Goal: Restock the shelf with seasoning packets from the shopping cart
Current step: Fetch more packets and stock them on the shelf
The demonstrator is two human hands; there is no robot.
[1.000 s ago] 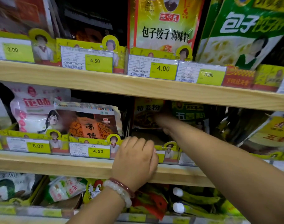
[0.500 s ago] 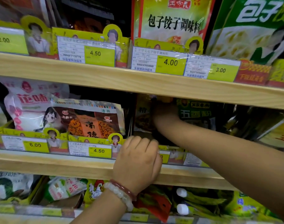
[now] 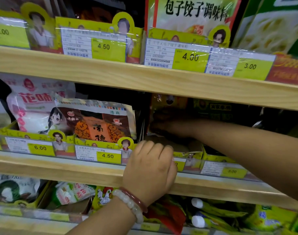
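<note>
The middle shelf (image 3: pixel 87 173) is the big wooden board that everything here sits by. Just above it, far back in the dark under the top board, stands the yellow seasoning packet (image 3: pixel 168 103). The person is tucking it in behind the low yellow cardboard front (image 3: pixel 189 154) of its box.

To do this well, I think the packet should stand straight up with its picture facing out, like the brown packet (image 3: pixel 100 122) to its left above the same shelf. It should go down gently so it does not bend or knock the green packet (image 3: pixel 216 109) on its other side.

The right arm reaches in long and almost flat over the shelf. The right hand (image 3: pixel 163 126) is at the packet's lower half, but it is too dark to tell if its fingers pinch the packet or just push it.

The left hand (image 3: pixel 150 170) rests on the shelf's front edge, fingers (image 3: pixel 150 146) curled over the price strip (image 3: pixel 100 156), holding on there. Two bead bracelets (image 3: pixel 133 202) sit on that wrist, below the shelf.
</note>
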